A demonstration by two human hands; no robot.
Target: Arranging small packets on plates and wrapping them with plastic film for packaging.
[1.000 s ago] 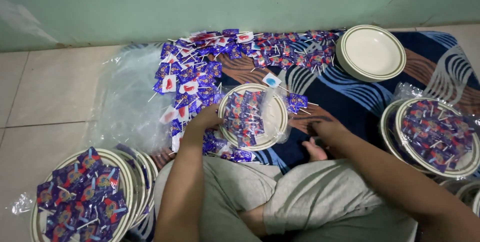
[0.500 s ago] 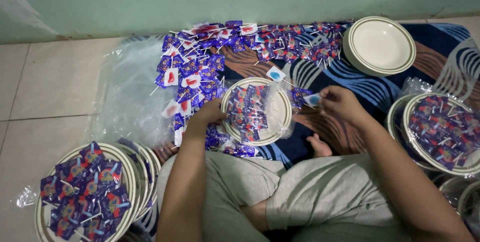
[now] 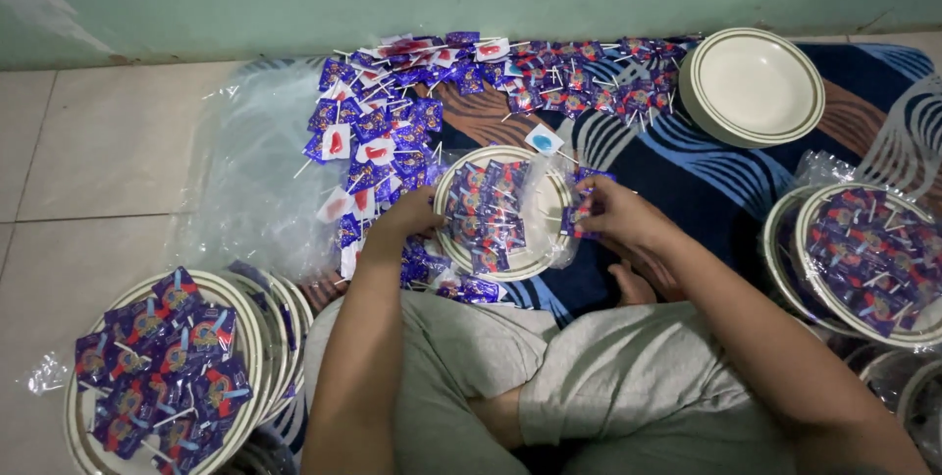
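blanket: dark blue patterned blanket spread on the tiled floor by the far wall.
loose pile: purple-wrapped lollipops scattered far left of the middle plate.
filled plates: stack near left; wrapped one at right.
empty plates: stack far right.
middle plate: cream plate partly filled, centre.
left hand: fingers curled on the plate's left rim, steadying it.
right hand: pinching a lollipop at the right rim.
step: filling; seemingly placement next, amid those already laid.
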